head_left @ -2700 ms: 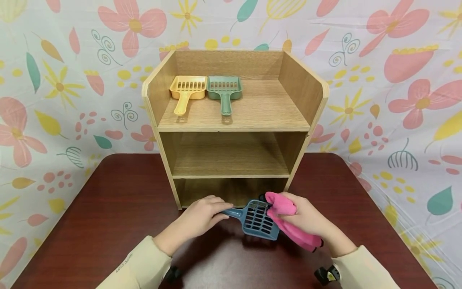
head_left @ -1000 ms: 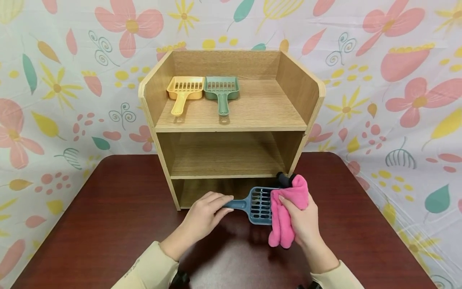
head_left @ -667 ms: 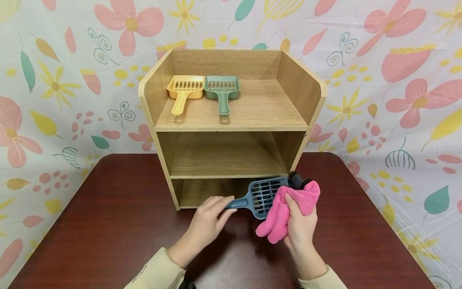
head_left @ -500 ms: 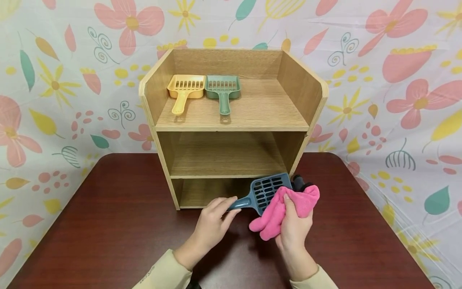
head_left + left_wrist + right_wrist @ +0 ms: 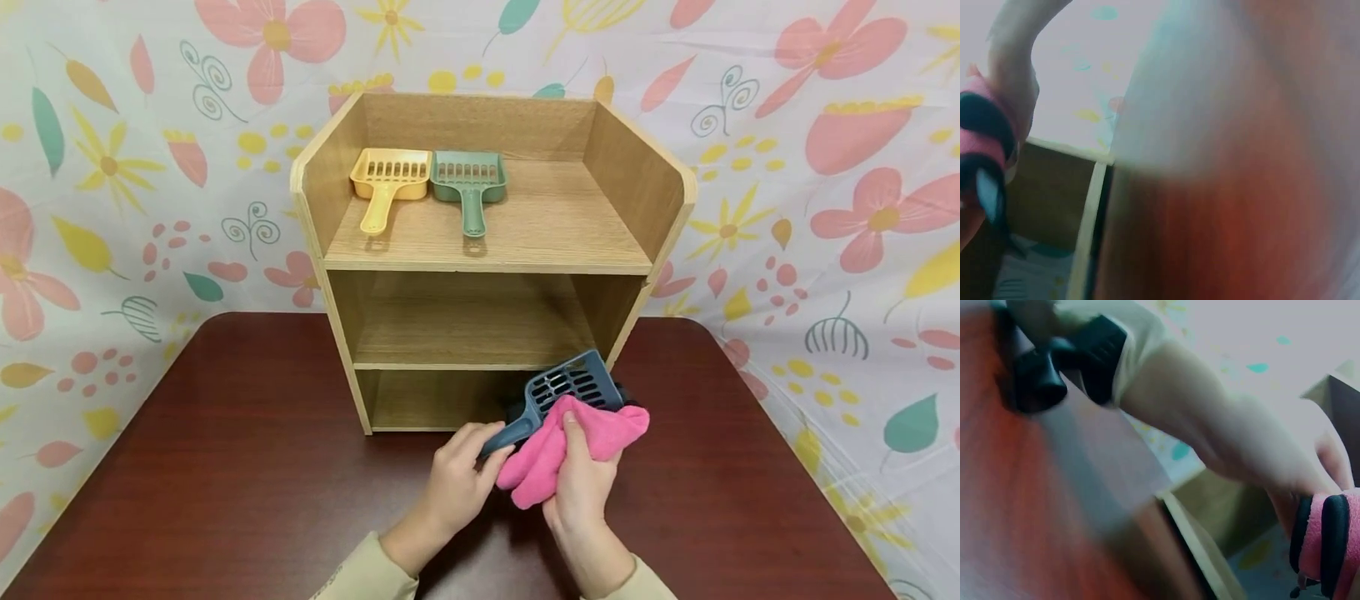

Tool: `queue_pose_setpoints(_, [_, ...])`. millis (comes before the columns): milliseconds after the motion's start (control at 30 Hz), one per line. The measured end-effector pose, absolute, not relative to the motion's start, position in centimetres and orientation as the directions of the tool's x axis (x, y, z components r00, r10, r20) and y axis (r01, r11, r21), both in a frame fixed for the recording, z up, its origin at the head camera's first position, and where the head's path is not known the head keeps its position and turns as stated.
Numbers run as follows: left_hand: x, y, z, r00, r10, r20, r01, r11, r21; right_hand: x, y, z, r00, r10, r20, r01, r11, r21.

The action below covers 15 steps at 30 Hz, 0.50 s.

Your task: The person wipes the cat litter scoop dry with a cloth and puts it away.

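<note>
A blue litter scoop (image 5: pixel 519 430) is held in front of the shelf's lower right side, tilted with its slotted pan up and to the right. My left hand (image 5: pixel 454 490) pinches its handle between thumb and fingers. A pink cloth (image 5: pixel 542 457) is bunched in my right hand (image 5: pixel 585 493), thumb on top, and overlaps the lower edge of the pan. That cloth (image 5: pixel 1313 540) shows dark bands in the right wrist view, at the right edge. The fingers of my right hand are hidden beneath the cloth.
A wooden shelf unit (image 5: pixel 562 225) stands at the back of the dark red table (image 5: pixel 225 467). On its top level, a yellow scoop (image 5: pixel 384 196) and a green scoop (image 5: pixel 472 200) lie side by side at the left. A flowered cloth backdrop (image 5: pixel 810 283) hangs behind.
The blue scoop's pan has swung upward, from sloping down to pointing up right. The right hand, still holding the cloth, has come nearer the left, and the left has shifted right.
</note>
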<state>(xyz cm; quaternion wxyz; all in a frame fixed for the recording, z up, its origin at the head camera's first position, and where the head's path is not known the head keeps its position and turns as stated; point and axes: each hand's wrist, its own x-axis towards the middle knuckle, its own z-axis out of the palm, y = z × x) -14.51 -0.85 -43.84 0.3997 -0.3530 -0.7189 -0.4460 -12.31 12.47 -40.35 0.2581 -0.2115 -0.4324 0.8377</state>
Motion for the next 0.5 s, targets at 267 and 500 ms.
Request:
queue_pose_setpoints(267, [-14.3, -1.0, -44.3, -0.435, 0.195, 0.879, 0.873, 0.329, 0.359, -12.3, 12.9, -40.8, -0.801, 0.576, -0.163, -0.157, -0.465, -0.871])
queue_pose_setpoints(500, [-14.6, -1.6, -43.7, -0.436, 0.237, 0.868, 0.874, 0.340, 0.346, -13.2, 14.8, -40.3, -0.741, 0.658, -0.130, -0.202, -0.404, -0.892])
